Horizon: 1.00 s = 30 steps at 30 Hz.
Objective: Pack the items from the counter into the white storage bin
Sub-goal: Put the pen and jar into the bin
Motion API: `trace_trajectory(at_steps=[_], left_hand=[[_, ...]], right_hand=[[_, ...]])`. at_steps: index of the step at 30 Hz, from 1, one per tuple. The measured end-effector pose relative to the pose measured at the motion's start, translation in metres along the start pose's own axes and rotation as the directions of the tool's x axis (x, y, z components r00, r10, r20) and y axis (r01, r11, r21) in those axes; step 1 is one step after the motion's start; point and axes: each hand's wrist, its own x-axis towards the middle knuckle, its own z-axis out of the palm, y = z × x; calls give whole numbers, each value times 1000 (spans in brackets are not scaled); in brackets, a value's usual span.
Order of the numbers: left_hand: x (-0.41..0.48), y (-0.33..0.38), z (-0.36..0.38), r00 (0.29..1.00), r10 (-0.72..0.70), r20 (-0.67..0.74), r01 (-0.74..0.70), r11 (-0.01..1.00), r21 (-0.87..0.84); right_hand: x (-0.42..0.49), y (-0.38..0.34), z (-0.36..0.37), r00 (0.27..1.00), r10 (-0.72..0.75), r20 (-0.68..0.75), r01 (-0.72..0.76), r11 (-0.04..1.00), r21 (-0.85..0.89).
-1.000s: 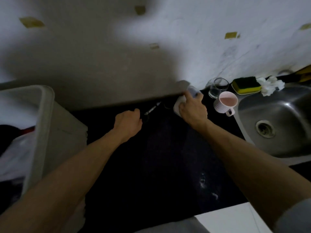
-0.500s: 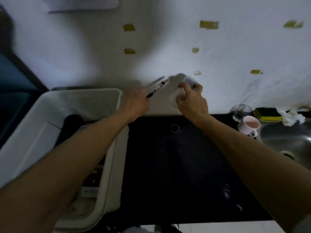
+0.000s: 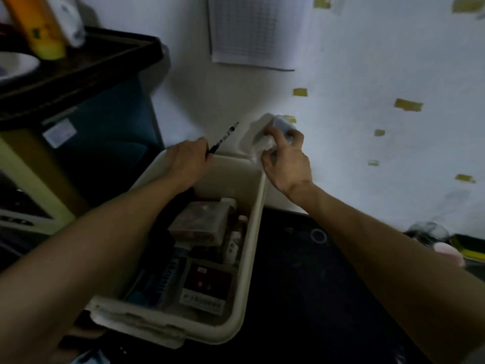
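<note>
A pen (image 3: 223, 138) is pinched in the left grip (image 3: 187, 164) above the white storage bin (image 3: 253, 232); a pale object (image 3: 258, 134) — blurred — is clasped in the right grip (image 3: 287, 164).

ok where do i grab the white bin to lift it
Take the white bin by its rolled rim at both short ends, from outside and below: the near end flares into a lip to hook under. It is packed, so a one-sided lift may tip it. The left hand now grips a pen, the right hand a white item.
</note>
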Motion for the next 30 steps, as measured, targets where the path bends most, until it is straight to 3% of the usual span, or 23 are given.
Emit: trace_trajectory(at_steps=[4, 12, 18, 25, 30], left_hand=[[-18, -47, 1, 998, -18, 65, 15, 999, 49], [-44, -114, 32, 938, 11, 346, -63, 988, 142], [-49, -134, 64, 857, 22, 515, -113, 983, 146], [-46, -138, 86, 806, 38, 590, -92, 994, 61], [-44, -135, 91, 785, 37, 619, -80, 996, 43]], right_hand=[[0, -39, 33, 997, -15, 79, 10, 998, 62], [-13, -77, 92, 972, -1, 237, -41, 984, 175], [-33, -71, 113, 897, -68, 436, -19, 981, 192], [-44, -55, 116, 794, -40, 607, -68, 986, 154], [-44, -57, 113, 736, -106, 669, -151, 937, 316]])
